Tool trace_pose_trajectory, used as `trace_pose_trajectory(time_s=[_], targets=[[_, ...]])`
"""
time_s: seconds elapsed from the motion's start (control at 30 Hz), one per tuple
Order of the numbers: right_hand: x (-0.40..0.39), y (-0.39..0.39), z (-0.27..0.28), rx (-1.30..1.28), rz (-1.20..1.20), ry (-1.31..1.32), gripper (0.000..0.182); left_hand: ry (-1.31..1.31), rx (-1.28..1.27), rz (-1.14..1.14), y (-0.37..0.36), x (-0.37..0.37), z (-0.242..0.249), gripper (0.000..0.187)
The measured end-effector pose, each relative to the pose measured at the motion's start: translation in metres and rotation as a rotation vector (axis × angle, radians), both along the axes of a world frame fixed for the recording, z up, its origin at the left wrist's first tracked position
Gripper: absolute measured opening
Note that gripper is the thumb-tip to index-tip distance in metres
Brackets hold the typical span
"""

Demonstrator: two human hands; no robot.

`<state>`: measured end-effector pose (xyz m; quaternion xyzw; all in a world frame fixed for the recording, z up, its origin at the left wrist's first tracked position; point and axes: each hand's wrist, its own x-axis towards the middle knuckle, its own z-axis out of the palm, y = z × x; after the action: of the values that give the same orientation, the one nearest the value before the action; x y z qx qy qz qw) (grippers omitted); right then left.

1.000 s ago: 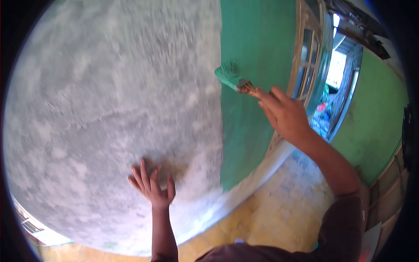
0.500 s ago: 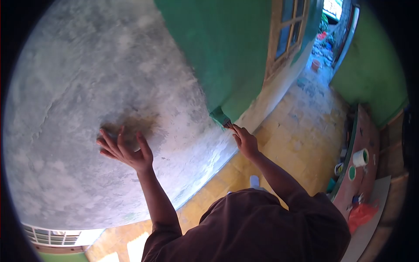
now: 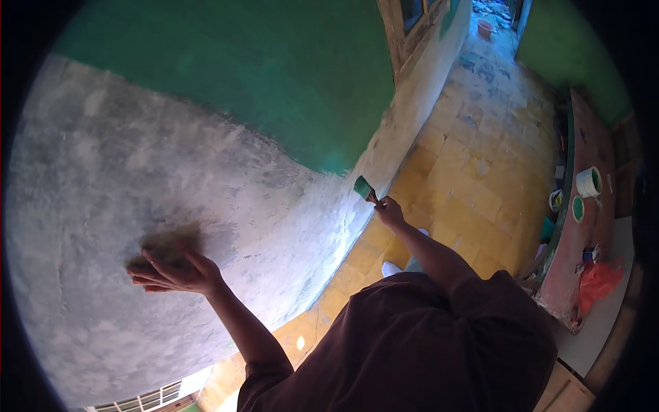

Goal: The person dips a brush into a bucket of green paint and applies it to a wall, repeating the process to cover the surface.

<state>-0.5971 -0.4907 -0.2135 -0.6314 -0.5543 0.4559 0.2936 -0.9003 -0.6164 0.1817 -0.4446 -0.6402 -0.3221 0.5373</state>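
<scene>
In my right hand [image 3: 390, 211] is a paintbrush [image 3: 365, 188], gripped by its handle, its bristles coated in green paint. The brush is near the lower edge of the green painted area [image 3: 274, 82], in front of the pale wall. My left hand [image 3: 175, 269] has its fingers stretched out by the bare grey-white wall [image 3: 130, 158], where it throws a dark shadow. A ragged border divides the green paint from the grey surface.
A wooden window frame [image 3: 410, 41] is set in the wall above. Yellow floor tiles [image 3: 473, 185] run along to a bucket [image 3: 485, 28] at the far end. On the right, a reddish table [image 3: 583, 137] bears a white paint tub [image 3: 588, 182], a green-filled container [image 3: 578, 209] and a red plastic bag [image 3: 598, 283].
The view has turned, and the green area now spreads across the top. The brush has come away from the painted surface. My left hand is lower in the view, its fingers closer together.
</scene>
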Motion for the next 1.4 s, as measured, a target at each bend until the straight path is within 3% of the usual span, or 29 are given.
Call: trace_pose_trajectory(time_s=[0.07, 0.17, 0.27, 0.4, 0.53, 0.63, 0.77, 0.87, 0.93, 0.97, 1.03, 1.23, 1.4], targets=[[-0.007, 0.010, -0.014, -0.144, -0.016, 0.079, 0.028, 0.026, -0.004, 0.004, 0.003, 0.000, -0.001, 0.060], [-0.021, 0.020, -0.019, -0.047, -0.092, 0.031, 0.030, 0.054, 0.011, 0.043, 0.003, -0.006, -0.003, 0.061], [-0.027, 0.032, 0.003, 0.015, -0.035, 0.057, 0.029, 0.047, 0.014, 0.041, 0.004, -0.006, -0.003, 0.061], [-0.026, 0.036, 0.073, 0.134, 0.012, 0.107, 0.027, 0.029, 0.025, 0.056, 0.005, -0.006, -0.003, 0.061], [-0.005, 0.036, 0.127, 0.195, 0.093, 0.304, 0.022, 0.045, 0.020, 0.051, 0.006, -0.008, -0.004, 0.060], [0.012, 0.038, 0.140, 0.107, 0.096, 0.778, 0.019, 0.045, 0.026, 0.049, 0.006, -0.009, -0.004, 0.061], [0.014, 0.044, 0.136, 0.097, 0.106, 0.867, 0.020, 0.040, 0.022, 0.056, 0.007, -0.006, -0.004, 0.062], [0.005, 0.043, 0.093, 0.053, 0.167, 0.809, 0.018, 0.042, 0.028, 0.050, 0.007, -0.008, -0.005, 0.062], [0.000, 0.041, 0.055, 0.026, 0.141, 0.557, 0.023, 0.038, 0.042, 0.052, 0.008, -0.008, -0.006, 0.063], [-0.003, 0.041, 0.036, 0.023, 0.142, 0.561, 0.023, 0.034, 0.045, 0.057, 0.009, -0.008, -0.006, 0.063], [-0.011, 0.040, 0.004, 0.140, 0.020, 0.171, 0.029, 0.041, 0.037, 0.062, 0.009, -0.008, -0.005, 0.063], [-0.007, 0.041, -0.020, -0.069, -0.051, -0.100, 0.033, 0.067, 0.045, 0.060, 0.010, -0.009, -0.005, 0.063], [-0.010, 0.038, 0.002, 0.060, -0.049, -0.071, 0.033, 0.072, 0.048, 0.073, 0.010, -0.008, -0.005, 0.063]])
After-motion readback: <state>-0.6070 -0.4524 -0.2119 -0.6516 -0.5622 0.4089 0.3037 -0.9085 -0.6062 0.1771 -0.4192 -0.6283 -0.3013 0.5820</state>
